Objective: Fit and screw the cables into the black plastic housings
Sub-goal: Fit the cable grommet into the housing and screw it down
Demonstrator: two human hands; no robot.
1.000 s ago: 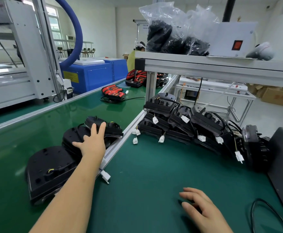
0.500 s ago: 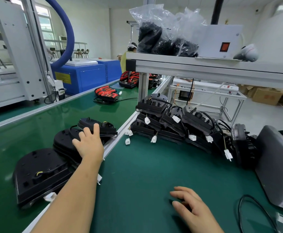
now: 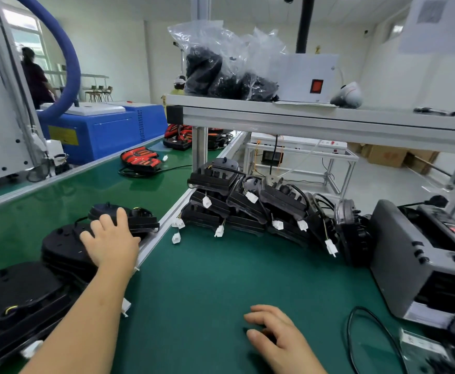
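Three black plastic housings lie in a row on the green conveyor belt at the left. My left hand (image 3: 111, 241) lies flat, fingers straight, on the middle housing (image 3: 64, 247), fingertips touching the far housing (image 3: 129, 215). The near housing (image 3: 15, 300) shows a yellow wire. My right hand (image 3: 277, 336) rests on the green bench mat (image 3: 207, 287) with loosely curled fingers, holding nothing. A pile of black housings (image 3: 248, 203) with cables and white connectors sits at the back of the bench.
A grey machine (image 3: 420, 260) stands at the right, with a black cable loop (image 3: 369, 338) in front. An aluminium rail (image 3: 164, 228) divides conveyor and bench. Overhead, a shelf (image 3: 315, 117) carries bags of black parts. Red-black units (image 3: 140, 159) lie farther along the conveyor.
My left hand has slid back a little along the housings, which now sit closer to me. My right hand stays resting on the mat. My view shifted slightly right.
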